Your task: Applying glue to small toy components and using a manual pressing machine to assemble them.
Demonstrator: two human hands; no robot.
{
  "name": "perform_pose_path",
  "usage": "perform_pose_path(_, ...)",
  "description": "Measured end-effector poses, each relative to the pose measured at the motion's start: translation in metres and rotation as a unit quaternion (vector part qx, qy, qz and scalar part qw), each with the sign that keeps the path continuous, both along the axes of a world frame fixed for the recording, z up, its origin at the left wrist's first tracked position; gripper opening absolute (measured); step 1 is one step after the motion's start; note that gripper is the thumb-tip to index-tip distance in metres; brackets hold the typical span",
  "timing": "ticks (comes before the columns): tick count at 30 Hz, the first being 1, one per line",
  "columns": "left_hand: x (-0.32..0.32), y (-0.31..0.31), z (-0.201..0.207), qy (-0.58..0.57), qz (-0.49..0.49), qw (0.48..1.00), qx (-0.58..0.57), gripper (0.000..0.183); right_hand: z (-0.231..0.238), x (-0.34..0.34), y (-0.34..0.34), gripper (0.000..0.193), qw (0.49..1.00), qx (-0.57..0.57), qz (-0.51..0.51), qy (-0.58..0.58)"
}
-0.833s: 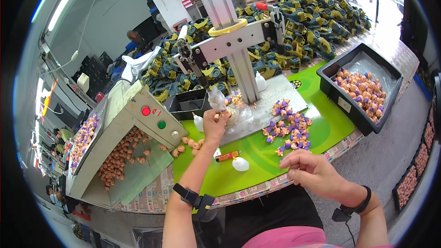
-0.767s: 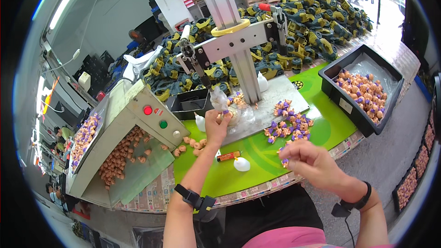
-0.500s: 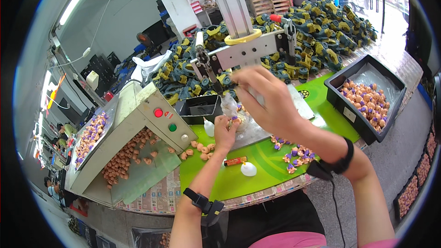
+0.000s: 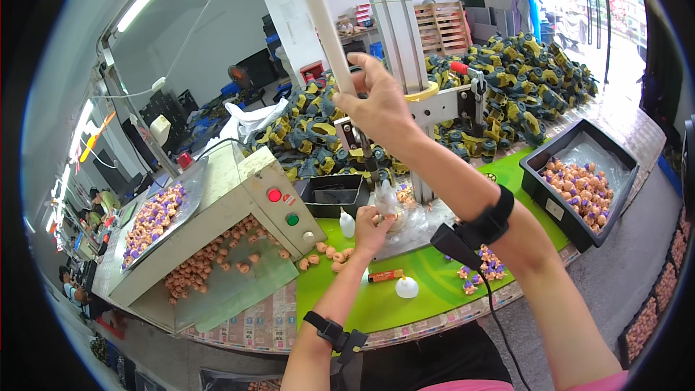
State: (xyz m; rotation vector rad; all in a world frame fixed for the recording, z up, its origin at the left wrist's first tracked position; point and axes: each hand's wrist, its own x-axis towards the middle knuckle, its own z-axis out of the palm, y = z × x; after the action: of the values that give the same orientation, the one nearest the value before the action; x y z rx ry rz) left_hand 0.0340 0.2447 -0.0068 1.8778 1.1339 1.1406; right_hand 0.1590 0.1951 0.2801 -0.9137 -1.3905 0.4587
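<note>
In the middle of the bench, my left hand is closed at the fixture under the press. Its fingertips pinch a small toy figure, mostly hidden by the fingers and the crumpled clear plastic around the fixture. My right hand is raised high, its fingers round the lower part of a long white lever handle that stands nearly upright. The handle belongs to a toggle clamp on the metal crossbar; the clamp's plunger points down just above my left hand.
Flesh-coloured toy heads, two white squeeze bottles and an orange tube lie on the green mat. Left stands a beige machine with buttons; right, a black bin of toy parts. Behind, green-yellow toy vehicles are heaped.
My right hand has moved up and left from beside the clamp onto the lever handle, which now stands raised. My left hand stays at the fixture. The whole view has shifted slightly.
</note>
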Motion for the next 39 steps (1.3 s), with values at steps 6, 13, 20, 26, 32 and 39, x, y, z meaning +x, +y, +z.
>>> perform_pose_path(6,-0.084,0.091,-0.139,0.160,0.135,0.972,0.104,0.050,-0.008,-0.011,-0.089,0.017,0.917,0.335,0.096,-0.194)
perform_pose_path(13,-0.036,-0.140,0.082,-0.072,0.105,0.972,0.199,0.022,-0.085,0.019,-0.112,0.032,0.919,0.252,0.096,-0.289)
perform_pose_path(20,-0.018,-0.260,0.186,-0.184,-0.406,0.891,0.084,0.019,-0.140,0.042,-0.171,0.058,0.973,0.126,-0.050,-0.186)
perform_pose_path(26,0.015,-0.265,0.226,-0.248,-0.707,0.590,-0.301,0.026,-0.171,0.063,-0.224,0.051,0.977,0.017,-0.083,-0.194)
perform_pose_path(32,0.044,-0.282,0.205,-0.377,-0.706,0.543,-0.252,0.012,-0.187,0.073,-0.249,0.048,0.982,-0.042,-0.078,-0.166)
perform_pose_path(39,0.052,-0.291,0.213,-0.377,-0.655,0.621,-0.207,0.016,-0.199,0.068,-0.260,0.049,0.990,-0.071,-0.051,-0.110)
